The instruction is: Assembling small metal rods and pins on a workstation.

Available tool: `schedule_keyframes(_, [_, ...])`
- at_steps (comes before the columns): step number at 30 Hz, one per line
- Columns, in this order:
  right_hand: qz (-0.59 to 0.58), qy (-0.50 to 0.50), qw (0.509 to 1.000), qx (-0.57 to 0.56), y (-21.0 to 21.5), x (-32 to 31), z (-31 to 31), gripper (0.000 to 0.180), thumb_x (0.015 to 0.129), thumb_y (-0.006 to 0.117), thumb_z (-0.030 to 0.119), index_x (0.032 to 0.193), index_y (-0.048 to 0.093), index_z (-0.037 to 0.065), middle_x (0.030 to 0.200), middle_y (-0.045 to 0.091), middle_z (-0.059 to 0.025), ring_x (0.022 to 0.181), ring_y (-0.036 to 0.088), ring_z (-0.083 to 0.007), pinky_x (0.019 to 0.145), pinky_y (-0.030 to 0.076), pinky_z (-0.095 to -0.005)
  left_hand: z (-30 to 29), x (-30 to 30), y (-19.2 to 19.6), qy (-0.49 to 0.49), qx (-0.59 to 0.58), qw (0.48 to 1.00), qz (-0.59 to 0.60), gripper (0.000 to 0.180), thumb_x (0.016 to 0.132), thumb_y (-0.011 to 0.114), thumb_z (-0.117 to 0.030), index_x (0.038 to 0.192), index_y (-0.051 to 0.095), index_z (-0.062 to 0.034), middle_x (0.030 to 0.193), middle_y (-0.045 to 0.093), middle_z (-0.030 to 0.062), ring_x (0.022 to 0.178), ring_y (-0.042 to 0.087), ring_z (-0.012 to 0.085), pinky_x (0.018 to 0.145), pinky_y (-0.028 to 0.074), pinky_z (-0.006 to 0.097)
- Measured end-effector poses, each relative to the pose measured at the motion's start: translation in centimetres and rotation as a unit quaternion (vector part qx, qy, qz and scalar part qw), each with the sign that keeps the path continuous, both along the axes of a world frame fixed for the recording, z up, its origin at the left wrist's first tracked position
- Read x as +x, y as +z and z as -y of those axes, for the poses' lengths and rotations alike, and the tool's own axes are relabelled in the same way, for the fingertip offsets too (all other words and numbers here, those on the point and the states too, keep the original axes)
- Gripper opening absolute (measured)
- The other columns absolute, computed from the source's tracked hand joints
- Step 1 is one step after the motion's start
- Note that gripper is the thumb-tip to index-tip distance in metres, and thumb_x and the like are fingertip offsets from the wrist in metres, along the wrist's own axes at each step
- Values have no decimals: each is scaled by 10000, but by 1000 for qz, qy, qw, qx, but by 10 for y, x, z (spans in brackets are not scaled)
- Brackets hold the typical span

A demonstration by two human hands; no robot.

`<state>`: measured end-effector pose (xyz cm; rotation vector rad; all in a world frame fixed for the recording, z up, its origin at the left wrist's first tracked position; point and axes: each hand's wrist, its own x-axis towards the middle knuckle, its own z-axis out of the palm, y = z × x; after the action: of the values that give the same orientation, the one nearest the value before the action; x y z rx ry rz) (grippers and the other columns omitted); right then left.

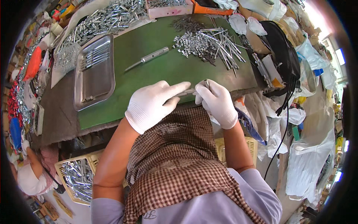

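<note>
Most of the small metal part (pixel 188 92) is hidden from me inside the gloved left hand (pixel 153 104) and right hand (pixel 216 101), so I can't tell its shape. The pile of pins (pixel 209 43) is too small to separate. The crate (pixel 76 177) is half covered by my left arm.

White knitted cloth gloves are covering the left hand (pixel 151 104) and right hand (pixel 218 102), which are pinching a dull grey metal rod (pixel 188 92). The surface (pixel 149 48) is showing matt green felt; the metal tray (pixel 95 72) is gleaming smooth.
</note>
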<state>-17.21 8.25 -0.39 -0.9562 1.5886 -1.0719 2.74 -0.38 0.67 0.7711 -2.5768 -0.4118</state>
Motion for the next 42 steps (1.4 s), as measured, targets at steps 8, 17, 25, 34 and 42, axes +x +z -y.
schedule_keyframes(8, [-14, -3, 993, -118, -9, -1, 4, 116, 977, 542, 69, 1016, 629, 3, 758, 600, 27, 537, 377, 7, 468, 292, -188, 2, -6, -6, 14, 25, 998, -51, 342, 812, 705, -101, 1128, 708, -233, 759, 584, 47, 619, 601, 242, 575, 502, 351])
schedule_keyframes(17, [-207, -13, 973, -105, -3, -25, 19, 188, 975, 600, 169, 1030, 667, 2, 712, 630, -110, 639, 596, -162, 650, 491, -310, 0, -12, -9, 39, -17, 998, 43, 218, 857, 662, -165, 1065, 690, -223, 769, 573, 61, 617, 626, 268, 552, 509, 380])
schedule_keyframes(25, [-531, -22, 834, -151, -11, -102, 128, 320, 945, 612, 347, 915, 664, 33, 842, 649, -199, 808, 634, -371, 742, 501, -424, -5, -25, -12, 68, 6, 994, 81, 196, 868, 655, -174, 1057, 678, -224, 832, 570, 59, 611, 628, 262, 555, 517, 396])
schedule_keyframes(34, [-616, 70, 783, -53, -4, -100, 169, 276, 850, 599, 292, 985, 686, 66, 940, 706, -199, 936, 666, -398, 837, 527, -478, -2, -25, -14, 70, 30, 994, 84, 192, 875, 650, -182, 1058, 673, -235, 830, 574, 63, 616, 635, 262, 550, 518, 393])
schedule_keyframes(42, [-327, 139, 905, -235, -6, -39, 47, 173, 847, 670, 32, 1013, 703, -6, 925, 702, -108, 830, 678, -156, 774, 533, -281, -1, -25, -14, 62, 33, 994, 87, 207, 884, 636, -194, 1084, 676, -233, 842, 584, 80, 622, 636, 286, 558, 525, 413])
